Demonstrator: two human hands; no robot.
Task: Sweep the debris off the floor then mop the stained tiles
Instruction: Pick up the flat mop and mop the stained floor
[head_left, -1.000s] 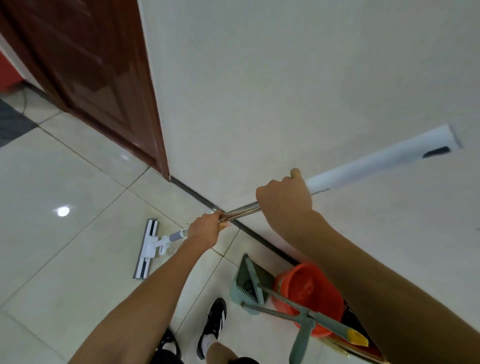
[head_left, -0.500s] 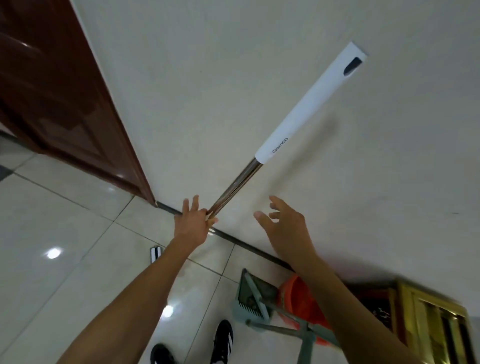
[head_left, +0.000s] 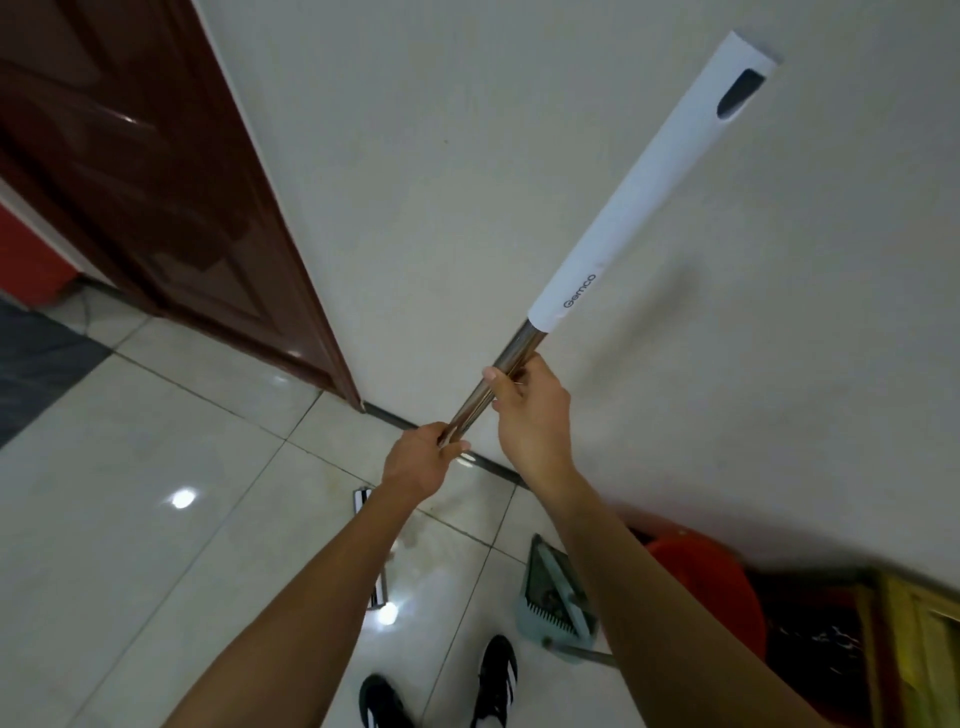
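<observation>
Both hands, left hand (head_left: 418, 460) and right hand (head_left: 527, 410), have fingers curled around the mop (head_left: 519, 345) with its steel pole and white grip. Glossy tile floor (head_left: 156, 519), cream wall (head_left: 467, 182), brown door (head_left: 156, 182).

I see soft, even indoor light, bright glare spots on the glossy floor (head_left: 156, 519), and wide-angle bending with blurred edges.

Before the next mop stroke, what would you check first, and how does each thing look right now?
1. Left hand grips the mop pole: ok.
2. Right hand grips the pole higher up: ok.
3. Mop head flat on the tiles: cannot tell, arm hides most of it.
4. Shoes clear of the mop head: ok.
5. Dustpan out of the stroke path: ok, it lies to the right.
6. Stains on the tile remaining: not ok, marks visible.
</observation>
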